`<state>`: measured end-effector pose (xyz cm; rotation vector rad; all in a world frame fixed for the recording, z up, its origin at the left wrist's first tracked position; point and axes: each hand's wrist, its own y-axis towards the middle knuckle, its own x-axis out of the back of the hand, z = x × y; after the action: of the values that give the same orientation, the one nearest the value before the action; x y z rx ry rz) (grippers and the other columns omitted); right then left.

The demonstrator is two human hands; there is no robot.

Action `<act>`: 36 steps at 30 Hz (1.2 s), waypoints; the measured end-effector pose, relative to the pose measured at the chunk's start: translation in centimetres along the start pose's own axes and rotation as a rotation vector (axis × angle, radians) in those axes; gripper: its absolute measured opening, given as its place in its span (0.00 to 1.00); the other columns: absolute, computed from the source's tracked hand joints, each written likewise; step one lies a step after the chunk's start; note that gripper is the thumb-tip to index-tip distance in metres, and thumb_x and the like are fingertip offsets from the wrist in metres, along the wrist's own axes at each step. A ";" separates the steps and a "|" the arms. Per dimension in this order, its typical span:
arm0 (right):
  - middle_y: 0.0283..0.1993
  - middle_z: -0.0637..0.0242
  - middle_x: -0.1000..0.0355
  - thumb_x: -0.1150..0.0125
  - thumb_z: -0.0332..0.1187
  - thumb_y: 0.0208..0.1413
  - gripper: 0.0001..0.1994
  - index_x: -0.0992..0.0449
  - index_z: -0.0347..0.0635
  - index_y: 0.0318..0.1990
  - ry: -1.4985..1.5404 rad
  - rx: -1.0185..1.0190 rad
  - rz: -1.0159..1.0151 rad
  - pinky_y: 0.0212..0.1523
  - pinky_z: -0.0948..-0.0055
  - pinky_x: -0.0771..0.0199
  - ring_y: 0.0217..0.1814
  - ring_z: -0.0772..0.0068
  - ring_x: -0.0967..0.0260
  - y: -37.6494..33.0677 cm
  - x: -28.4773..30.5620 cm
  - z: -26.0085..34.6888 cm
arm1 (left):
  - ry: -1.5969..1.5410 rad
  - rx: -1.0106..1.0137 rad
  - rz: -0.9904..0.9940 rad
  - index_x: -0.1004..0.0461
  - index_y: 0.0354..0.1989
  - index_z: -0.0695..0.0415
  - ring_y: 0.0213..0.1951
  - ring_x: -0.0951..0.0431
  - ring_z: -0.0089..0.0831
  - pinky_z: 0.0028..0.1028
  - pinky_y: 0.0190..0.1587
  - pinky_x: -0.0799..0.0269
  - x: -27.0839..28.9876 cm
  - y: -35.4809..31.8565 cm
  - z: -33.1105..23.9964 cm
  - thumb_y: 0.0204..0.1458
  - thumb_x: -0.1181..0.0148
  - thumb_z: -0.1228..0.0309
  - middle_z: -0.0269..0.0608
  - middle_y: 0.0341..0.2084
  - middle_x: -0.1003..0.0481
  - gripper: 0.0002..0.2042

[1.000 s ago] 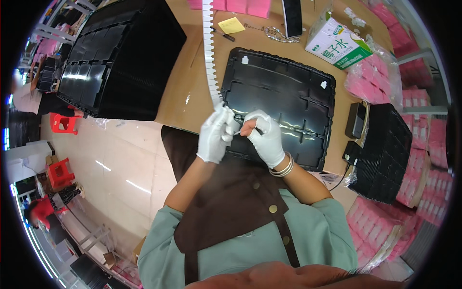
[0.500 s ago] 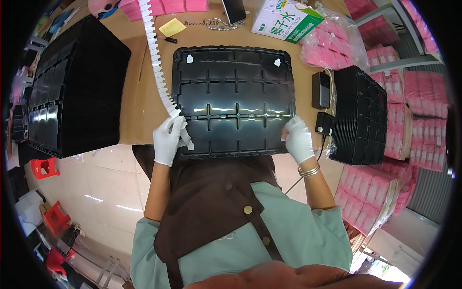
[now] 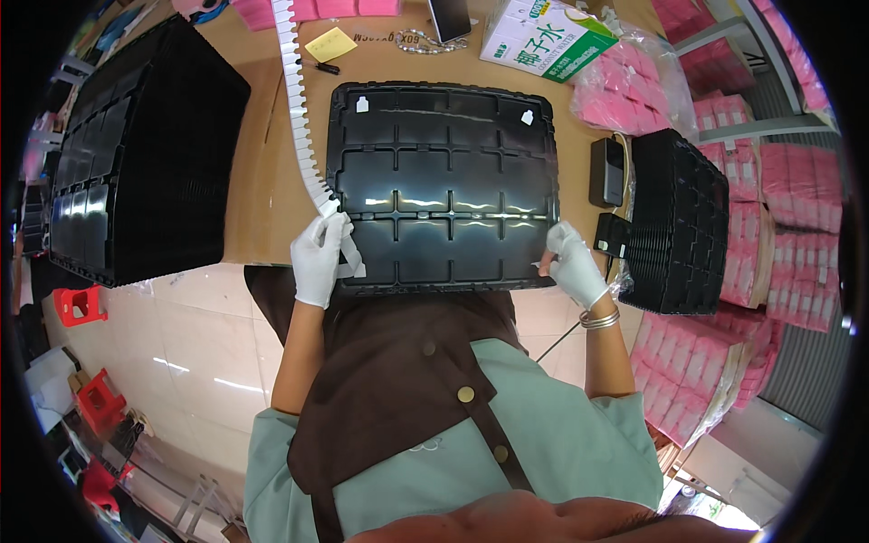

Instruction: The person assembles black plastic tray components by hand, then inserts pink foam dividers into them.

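Note:
A black plastic tray (image 3: pixel 425 183) with moulded compartments lies in front of me on brown cardboard. Small white stickers, a left one (image 3: pixel 363 105) and a right one (image 3: pixel 527 118), sit at its far corners. My left hand (image 3: pixel 317 262), in a white glove, is closed on a long white sticker strip (image 3: pixel 299 113) at the tray's left edge. The strip's loose end curls over the tray's near left corner. At the near right corner, my right hand (image 3: pixel 575 267), gloved with bare fingertips showing, pinches its fingers together. A pale bit shows at the fingertips, too small to make out.
A tall black tray stack (image 3: pixel 172 154) stands left, a lower stack (image 3: pixel 679 222) right. Beside the lower stack are a black power bank (image 3: pixel 606 172) and a cable. Farther back lie a yellow note (image 3: pixel 331 44), a phone (image 3: pixel 450 18), a carton (image 3: pixel 543 41) and pink packs (image 3: pixel 617 90).
My right hand has shifted slightly right and toward me, its fingers more curled. My left hand still holds the strip. The whole view has shifted a little.

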<state>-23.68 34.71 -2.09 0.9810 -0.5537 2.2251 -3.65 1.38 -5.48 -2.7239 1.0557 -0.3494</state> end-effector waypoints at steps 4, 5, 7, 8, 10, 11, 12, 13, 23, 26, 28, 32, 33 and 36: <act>0.34 0.57 0.34 0.43 0.14 0.32 0.08 0.30 0.35 0.22 -0.056 -0.202 0.041 0.43 0.64 0.32 0.41 0.54 0.33 0.6 -0.3 1.0 | -0.009 -0.014 -0.014 0.24 0.39 0.70 0.36 0.21 0.23 0.22 0.40 0.27 0.0 -0.1 0.2 0.58 0.45 0.71 0.40 0.30 0.21 0.12; 0.34 0.57 0.34 0.43 0.14 0.32 0.08 0.30 0.35 0.22 -0.057 -0.204 0.041 0.43 0.64 0.32 0.41 0.54 0.33 0.8 -0.6 1.5 | -0.010 -0.013 -0.013 0.24 0.39 0.70 0.36 0.21 0.23 0.22 0.40 0.27 -0.1 -0.1 0.1 0.58 0.45 0.71 0.40 0.30 0.21 0.12; 0.34 0.57 0.33 0.42 0.14 0.32 0.08 0.30 0.35 0.22 -0.098 -0.296 -0.081 0.44 0.64 0.33 0.41 0.54 0.33 1.2 -1.2 2.2 | -0.030 -0.007 -0.005 0.24 0.39 0.70 0.36 0.21 0.23 0.22 0.41 0.27 -0.1 -0.1 0.1 0.58 0.45 0.71 0.40 0.30 0.21 0.12; 0.34 0.57 0.33 0.42 0.14 0.32 0.08 0.30 0.35 0.22 -0.097 -0.297 -0.078 0.44 0.64 0.33 0.41 0.54 0.33 1.4 -1.4 2.2 | -0.029 -0.005 -0.006 0.24 0.39 0.70 0.36 0.21 0.23 0.22 0.41 0.27 -0.1 -0.1 0.2 0.58 0.45 0.71 0.40 0.30 0.21 0.12; 0.34 0.57 0.33 0.41 0.15 0.33 0.07 0.30 0.35 0.21 -0.130 -0.383 -0.082 0.40 0.67 0.31 0.38 0.55 0.31 1.7 -1.6 2.1 | 0.030 -0.046 0.006 0.24 0.39 0.70 0.36 0.21 0.23 0.22 0.41 0.27 0.0 0.0 0.3 0.58 0.45 0.71 0.40 0.30 0.21 0.12; 0.34 0.57 0.33 0.41 0.15 0.33 0.07 0.30 0.35 0.21 -0.130 -0.386 -0.080 0.40 0.67 0.31 0.38 0.55 0.31 1.5 -1.5 1.4 | 0.030 -0.044 0.008 0.24 0.39 0.70 0.36 0.21 0.23 0.22 0.41 0.27 0.0 0.0 0.2 0.58 0.45 0.71 0.40 0.30 0.21 0.12; 0.33 0.57 0.33 0.41 0.15 0.34 0.07 0.30 0.35 0.21 -0.083 -0.246 -0.040 0.37 0.69 0.29 0.35 0.55 0.30 1.1 -1.2 0.2 | 0.051 -0.036 0.011 0.24 0.39 0.70 0.36 0.21 0.23 0.22 0.41 0.27 0.1 -0.1 -0.1 0.58 0.45 0.71 0.41 0.30 0.21 0.12; 0.32 0.58 0.34 0.41 0.14 0.35 0.07 0.31 0.34 0.22 -0.036 -0.103 -0.001 0.34 0.70 0.28 0.32 0.56 0.29 1.0 -0.8 -0.6 | 0.072 -0.029 0.012 0.24 0.39 0.70 0.36 0.21 0.23 0.22 0.41 0.27 0.1 -0.1 -0.2 0.58 0.45 0.71 0.41 0.30 0.21 0.12; 0.27 0.68 0.30 0.43 0.18 0.45 0.05 0.31 0.36 0.28 0.503 -0.078 -0.031 0.31 0.77 0.28 0.29 0.78 0.30 4.7 1.9 -1.1 | 0.027 -0.015 0.002 0.24 0.40 0.70 0.36 0.21 0.23 0.22 0.41 0.27 0.3 0.2 0.2 0.59 0.46 0.70 0.39 0.32 0.21 0.12; 0.24 0.64 0.26 0.47 0.19 0.48 0.03 0.28 0.36 0.29 0.279 -0.078 -0.312 0.34 0.76 0.27 0.28 0.74 0.26 12.1 1.3 -1.2 | -0.030 0.022 0.039 0.24 0.40 0.69 0.35 0.21 0.23 0.21 0.40 0.27 1.0 0.5 0.4 0.59 0.46 0.70 0.39 0.32 0.21 0.12; 0.27 0.58 0.24 0.42 0.26 0.48 0.07 0.23 0.42 0.36 0.079 -0.158 -0.310 0.36 0.70 0.27 0.29 0.65 0.24 16.6 1.1 -1.8 | -0.013 0.000 0.093 0.24 0.39 0.68 0.35 0.21 0.23 0.21 0.39 0.27 1.1 0.7 0.7 0.59 0.46 0.69 0.38 0.32 0.21 0.12; 0.28 0.56 0.24 0.40 0.31 0.47 0.09 0.22 0.44 0.38 -0.403 -0.061 -0.425 0.37 0.64 0.27 0.33 0.57 0.25 21.5 0.1 -4.0 | 0.056 -0.013 0.076 0.22 0.37 0.68 0.34 0.21 0.22 0.22 0.40 0.26 0.6 0.2 0.0 0.58 0.45 0.68 0.39 0.29 0.21 0.13; 0.28 0.56 0.24 0.40 0.31 0.47 0.09 0.22 0.44 0.38 -0.398 -0.049 -0.426 0.37 0.64 0.27 0.33 0.57 0.25 22.0 0.6 -4.1 | 0.035 -0.005 0.068 0.22 0.37 0.67 0.34 0.21 0.22 0.22 0.40 0.26 0.6 0.1 0.0 0.58 0.45 0.68 0.39 0.29 0.21 0.13; 0.32 0.54 0.25 0.39 0.30 0.47 0.05 0.23 0.42 0.32 -0.011 -0.127 -0.094 0.38 0.63 0.27 0.36 0.54 0.26 23.0 1.6 -7.8 | 0.023 -0.013 0.065 0.22 0.37 0.67 0.34 0.21 0.22 0.22 0.39 0.26 0.5 0.2 0.0 0.58 0.45 0.68 0.39 0.29 0.21 0.12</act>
<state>-44.39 23.58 -8.51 0.9348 -0.6325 2.0764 -3.42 0.89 -5.42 -2.6963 1.1532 -0.3659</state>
